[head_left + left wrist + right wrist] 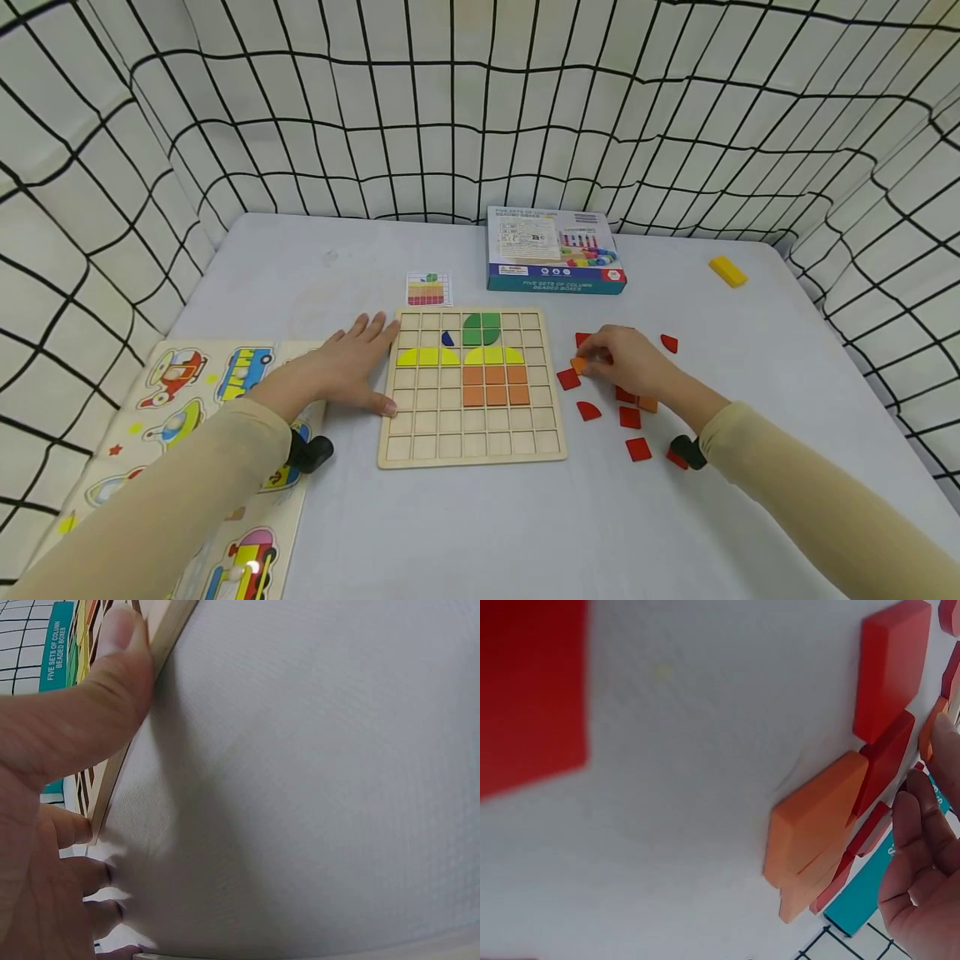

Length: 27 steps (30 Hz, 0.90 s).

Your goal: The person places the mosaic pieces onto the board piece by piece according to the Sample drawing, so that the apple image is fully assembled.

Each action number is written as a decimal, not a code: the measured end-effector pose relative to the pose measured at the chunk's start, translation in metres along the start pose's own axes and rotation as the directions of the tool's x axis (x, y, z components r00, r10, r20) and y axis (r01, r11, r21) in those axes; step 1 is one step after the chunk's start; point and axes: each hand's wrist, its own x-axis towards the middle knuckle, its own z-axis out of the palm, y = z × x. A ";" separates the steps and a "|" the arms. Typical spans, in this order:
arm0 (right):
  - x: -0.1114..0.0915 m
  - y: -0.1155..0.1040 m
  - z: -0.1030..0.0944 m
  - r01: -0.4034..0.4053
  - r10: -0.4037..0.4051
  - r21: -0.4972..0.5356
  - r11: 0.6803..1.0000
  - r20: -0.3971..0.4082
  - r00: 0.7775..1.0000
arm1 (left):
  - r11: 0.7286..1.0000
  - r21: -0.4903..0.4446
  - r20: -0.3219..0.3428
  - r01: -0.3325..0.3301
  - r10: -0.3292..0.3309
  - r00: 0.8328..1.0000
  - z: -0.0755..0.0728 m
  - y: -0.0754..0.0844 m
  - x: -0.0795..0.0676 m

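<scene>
A wooden grid board (pixel 420 448) lies flat on the table, with orange square tiles (pixel 496 386), yellow pieces (pixel 427 357), green pieces (pixel 482 330) and a small blue piece (pixel 447 338) in its cells. My left hand (pixel 341 367) is spread at the board's left side; its thumb rests on the edge, as the left wrist view also shows. Right of the board, my right hand (pixel 626 358) pinches an orange tile (pixel 578 365) between thumb and fingers, low among loose pieces. Red square tiles (pixel 639 450) and red rounded pieces (pixel 588 411) lie about that hand.
A small pattern card (pixel 429 288) lies behind the board. Farther back is a boxed set (pixel 555 250), with a yellow block (pixel 727 272) off to the right. A picture puzzle board (pixel 172 392) sits under my left forearm. Black netting (pixel 450 125) surrounds the table.
</scene>
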 end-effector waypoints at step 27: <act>0.032 -0.081 0.013 0.042 -0.044 0.275 0.961 0.002 0.999 | 1.000 -0.015 0.013 0.010 -0.010 1.000 -0.001 0.000 -0.001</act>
